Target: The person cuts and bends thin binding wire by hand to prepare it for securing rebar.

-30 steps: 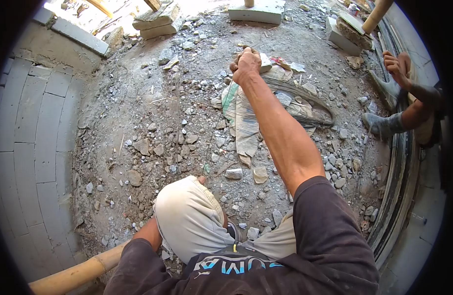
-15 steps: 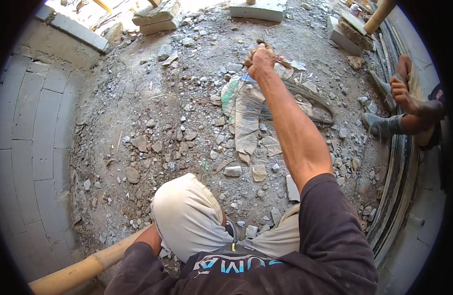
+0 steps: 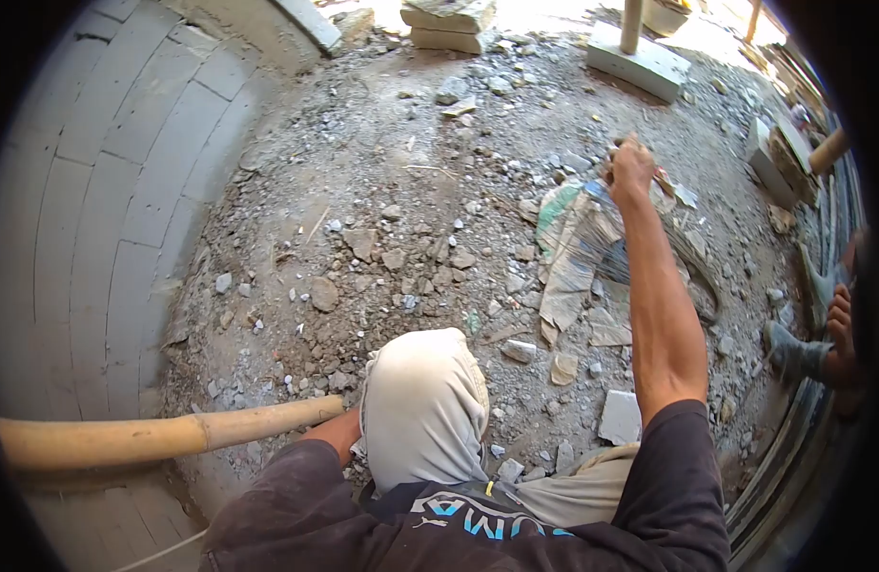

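Note:
My right hand [image 3: 632, 167] is stretched far forward over the rubble, its fingers curled closed. What they grip, if anything, is too small to make out. Just below it lies a torn, dirty sack [image 3: 565, 281] with green and white patches. A bundle of thin wires [image 3: 692, 262] rests across the sack and curves to the right. My left hand is hidden behind my raised knee [image 3: 422, 400]; only the forearm [image 3: 337, 434] shows, beside the end of a bamboo pole [image 3: 258, 424].
Broken stone and gravel [image 3: 392, 257] cover the ground. A grey block wall [image 3: 106, 238] stands at left. Concrete blocks [image 3: 638, 67] sit at the back, one under an upright pole. At right are another person's hand [image 3: 840, 319] and boot [image 3: 794, 353], near long pipes [image 3: 778, 477].
My view has turned left, so the ground, sack and blocks appear further right. The bamboo pole now shows more level. My right arm remains extended, its hand still closed near the sack's top.

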### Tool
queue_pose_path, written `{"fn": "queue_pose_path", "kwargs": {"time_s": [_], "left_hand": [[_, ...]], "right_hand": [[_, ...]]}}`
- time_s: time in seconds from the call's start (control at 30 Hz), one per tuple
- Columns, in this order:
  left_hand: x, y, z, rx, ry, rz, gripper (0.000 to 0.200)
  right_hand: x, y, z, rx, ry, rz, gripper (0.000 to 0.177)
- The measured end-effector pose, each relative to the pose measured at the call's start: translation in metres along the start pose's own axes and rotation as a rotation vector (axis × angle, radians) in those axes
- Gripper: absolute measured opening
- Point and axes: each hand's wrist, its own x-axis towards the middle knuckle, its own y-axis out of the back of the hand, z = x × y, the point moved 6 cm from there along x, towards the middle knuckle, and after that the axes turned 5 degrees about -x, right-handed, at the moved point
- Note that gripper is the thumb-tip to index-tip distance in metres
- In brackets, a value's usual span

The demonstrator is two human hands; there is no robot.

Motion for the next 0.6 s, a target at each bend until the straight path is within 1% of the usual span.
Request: {"fn": "queue_pose_path", "kwargs": {"time_s": [0.03, 0.13, 0.23, 0.27, 0.33, 0.37, 0.4, 0.43, 0.5, 0.6], "left_hand": [[-0.002, -0.002, -0.001, -0.005, -0.005, 0.005, 0.068], [-0.004, -0.007, -0.004, -0.018, -0.006, 0.010, 0.068], [-0.004, -0.007, -0.008, -0.024, 0.000, 0.023, 0.068], [-0.002, -0.007, -0.008, -0.022, -0.003, 0.023, 0.068], [0.001, -0.004, -0.010, -0.019, 0.001, 0.036, 0.068], [0.003, -0.003, -0.010, -0.013, -0.001, 0.049, 0.068], [0.006, 0.000, -0.010, -0.006, -0.002, 0.062, 0.068], [0.010, 0.002, -0.009, 0.008, -0.006, 0.081, 0.068], [0.019, 0.009, -0.006, 0.046, -0.026, 0.146, 0.068], [0.045, 0.033, 0.004, 0.139, -0.073, 0.311, 0.068]], "right_hand": [[0.000, 0.000, 0.001, 0.046, -0.042, 0.019, 0.026], [-0.004, -0.006, 0.002, 0.341, -0.329, -0.048, 0.022], [-0.010, -0.014, -0.017, 0.449, -0.338, -0.102, 0.018], [-0.010, -0.015, -0.025, 0.420, -0.322, -0.082, 0.018], [-0.006, -0.021, -0.035, 0.427, -0.265, -0.198, 0.022], [-0.005, -0.023, -0.037, 0.349, -0.212, -0.261, 0.028], [-0.032, -0.021, -0.057, 0.136, -0.105, -0.227, 0.035], [-0.031, -0.028, -0.055, 0.065, -0.060, -0.403, 0.043], [-0.033, -0.028, -0.047, -0.084, 0.002, -0.476, 0.051], [-0.039, -0.019, -0.034, -0.201, -0.071, -0.533, 0.055]]}}
